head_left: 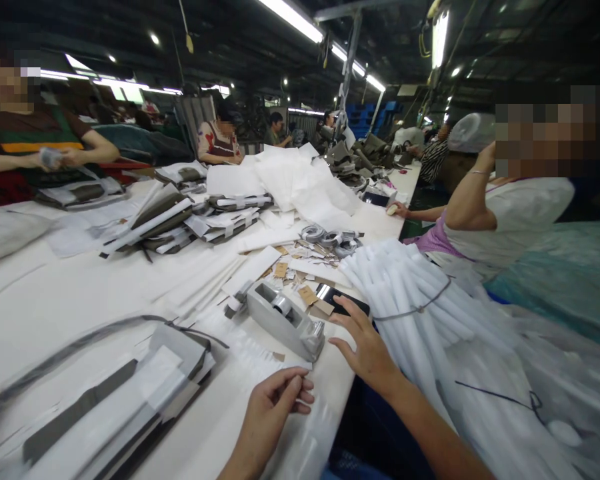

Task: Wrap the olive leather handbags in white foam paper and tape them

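On the white desk [55,300] to my left lies a flat stack of grey and white fabric pieces in clear wrap [125,400]. My left hand [275,400] rests on a clear plastic sheet [300,433], its grip curled with thumb and fingertips pinched together; what they pinch I cannot tell. Just beyond stands the grey desktop tape dispenser [286,319]. My right hand [365,347] hovers beside it, grip spread wide and empty, close to a black phone [341,300] and a tied bundle of white foam tubes [430,313].
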`<state>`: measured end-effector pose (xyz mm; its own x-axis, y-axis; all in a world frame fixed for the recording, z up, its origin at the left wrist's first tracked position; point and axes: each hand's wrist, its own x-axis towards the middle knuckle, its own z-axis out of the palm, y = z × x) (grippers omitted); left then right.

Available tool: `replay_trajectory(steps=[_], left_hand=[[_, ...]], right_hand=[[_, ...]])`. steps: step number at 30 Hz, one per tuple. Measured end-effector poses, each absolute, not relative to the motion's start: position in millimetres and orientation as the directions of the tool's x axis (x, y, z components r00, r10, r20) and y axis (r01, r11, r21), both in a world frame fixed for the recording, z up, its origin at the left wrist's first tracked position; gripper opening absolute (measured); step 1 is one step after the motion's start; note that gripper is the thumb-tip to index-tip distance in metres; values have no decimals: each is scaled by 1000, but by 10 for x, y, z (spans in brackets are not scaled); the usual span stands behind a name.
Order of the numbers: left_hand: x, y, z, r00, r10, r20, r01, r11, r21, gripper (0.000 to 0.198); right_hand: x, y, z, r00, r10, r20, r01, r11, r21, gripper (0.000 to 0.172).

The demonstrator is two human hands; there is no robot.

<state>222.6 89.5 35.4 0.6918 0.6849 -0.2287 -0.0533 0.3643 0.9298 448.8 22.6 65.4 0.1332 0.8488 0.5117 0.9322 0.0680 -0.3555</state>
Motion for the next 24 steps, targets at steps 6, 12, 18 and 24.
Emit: replay_trajectory(steps=[6, 12, 18, 24], left_hand=[[2538, 1028, 798, 594, 767, 242, 168, -412, 896, 28], [2966, 1118, 716, 605, 651, 459, 300, -720, 626, 24], [2980, 1112, 763, 537, 745, 395, 264, -594, 760, 15], [2966, 1270, 916, 368, 903, 221, 141, -289, 947, 30]], right_hand=[[4503, 208, 550, 177, 819, 545, 898, 92, -430, 37], [4516, 149, 369, 230, 811, 537, 832, 123, -541, 39], [4531, 96, 405, 268, 769, 580, 777, 183, -602, 33], [4546, 312, 559, 236, 788, 569, 749, 226, -624, 28]])
